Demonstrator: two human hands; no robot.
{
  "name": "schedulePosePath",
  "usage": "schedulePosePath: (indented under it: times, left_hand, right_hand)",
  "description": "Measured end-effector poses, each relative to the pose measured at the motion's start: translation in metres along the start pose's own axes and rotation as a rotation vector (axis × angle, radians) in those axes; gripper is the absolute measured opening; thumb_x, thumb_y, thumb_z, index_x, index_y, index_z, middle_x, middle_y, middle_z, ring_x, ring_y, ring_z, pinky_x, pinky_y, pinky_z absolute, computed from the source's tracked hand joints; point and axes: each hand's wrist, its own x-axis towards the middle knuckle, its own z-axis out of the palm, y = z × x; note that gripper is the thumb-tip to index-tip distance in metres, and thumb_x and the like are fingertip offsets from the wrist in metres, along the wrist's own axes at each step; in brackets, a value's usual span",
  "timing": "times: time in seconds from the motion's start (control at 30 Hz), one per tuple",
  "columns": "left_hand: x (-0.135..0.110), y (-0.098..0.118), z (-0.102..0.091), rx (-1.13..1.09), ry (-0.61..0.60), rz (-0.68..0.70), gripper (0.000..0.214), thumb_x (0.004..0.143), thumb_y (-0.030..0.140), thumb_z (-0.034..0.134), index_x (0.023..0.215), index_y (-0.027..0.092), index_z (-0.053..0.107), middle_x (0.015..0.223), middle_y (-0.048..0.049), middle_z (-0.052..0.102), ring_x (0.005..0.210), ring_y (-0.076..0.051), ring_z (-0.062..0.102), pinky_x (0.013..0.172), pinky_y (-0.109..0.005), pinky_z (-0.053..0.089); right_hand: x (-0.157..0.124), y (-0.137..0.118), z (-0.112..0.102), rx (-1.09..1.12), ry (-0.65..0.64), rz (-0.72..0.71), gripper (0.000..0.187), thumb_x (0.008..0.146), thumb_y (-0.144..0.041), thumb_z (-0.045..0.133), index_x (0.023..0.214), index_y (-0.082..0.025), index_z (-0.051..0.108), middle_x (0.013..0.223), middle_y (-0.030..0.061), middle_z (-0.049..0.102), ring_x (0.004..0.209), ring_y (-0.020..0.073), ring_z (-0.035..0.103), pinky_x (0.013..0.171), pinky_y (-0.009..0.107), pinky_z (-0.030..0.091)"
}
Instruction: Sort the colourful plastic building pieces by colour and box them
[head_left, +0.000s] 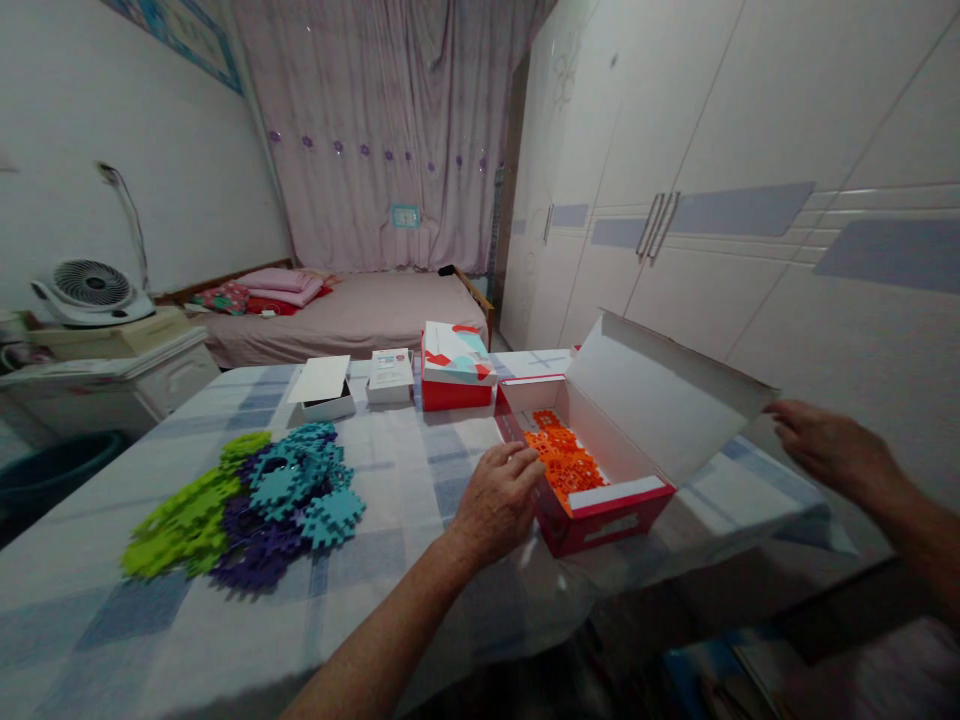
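Observation:
A red cardboard box [600, 530] with a white inside stands at the table's right edge, its hinged lid [660, 385] raised and tilted to the right. Orange plastic gears [562, 460] lie in a heap inside it. My left hand [502, 505] grips the box's near left wall, its fingers bent over the rim. Out to the right, my right hand [832, 445] is closed on the corner of the lid. Left of the box, loose on the cloth, are piles of lime green gears [184, 515], purple gears [262, 550] and teal gears [300, 480].
A checked cloth covers the table [405, 600]. Along its far side stand a white box with its lid askew [326, 385], a small white box [390, 375] and a red and white box [457, 370]. Beyond are a bed [375, 310] and, at right, a wardrobe [720, 140].

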Motion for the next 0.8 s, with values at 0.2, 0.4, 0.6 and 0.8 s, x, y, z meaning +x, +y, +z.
schedulePosePath:
  times: [0.2, 0.4, 0.6, 0.8]
  left_hand:
    - [0.010, 0.026, -0.003, -0.077, -0.087, -0.026, 0.025, 0.092, 0.030, 0.047, 0.104, 0.018, 0.064, 0.109, -0.0085, 0.065, 0.127, -0.027, 0.044, 0.110, -0.053, 0.030]
    - [0.009, 0.043, 0.010, -0.211, -0.074, -0.030, 0.031, 0.093, 0.028, 0.045, 0.118, 0.022, 0.062, 0.111, -0.0058, 0.068, 0.120, -0.025, 0.049, 0.107, -0.051, 0.032]
    - [-0.001, 0.050, 0.007, -0.182, -0.071, 0.078, 0.034, 0.095, 0.037, 0.044, 0.124, 0.026, 0.055, 0.110, -0.0044, 0.069, 0.113, -0.021, 0.055, 0.104, -0.049, 0.032]
    - [-0.019, 0.057, 0.007, -0.058, -0.067, 0.147, 0.027, 0.095, 0.032, 0.041, 0.114, 0.022, 0.058, 0.105, -0.0054, 0.069, 0.113, -0.023, 0.055, 0.104, -0.053, 0.031]
  right_hand:
    - [-0.161, 0.008, 0.042, 0.143, -0.091, 0.122, 0.067, 0.082, -0.058, 0.049, 0.139, -0.026, 0.038, 0.140, 0.0135, 0.047, 0.122, 0.0328, 0.052, 0.099, 0.055, 0.042]
    - [-0.182, -0.032, 0.092, 0.423, -0.085, 0.327, 0.060, 0.078, -0.063, 0.054, 0.119, -0.019, 0.053, 0.114, 0.0076, 0.063, 0.104, 0.0228, 0.060, 0.086, 0.035, 0.051]
    - [-0.156, -0.038, 0.113, 0.564, 0.157, 0.543, 0.035, 0.068, -0.052, 0.061, 0.072, -0.019, 0.052, 0.064, -0.0059, 0.047, 0.057, 0.0096, 0.046, 0.049, 0.021, 0.043]
    - [-0.141, -0.061, 0.112, 0.474, 0.259, 0.518, 0.025, 0.062, -0.041, 0.065, 0.062, -0.022, 0.048, 0.057, -0.0036, 0.041, 0.050, 0.0111, 0.039, 0.041, 0.027, 0.034]
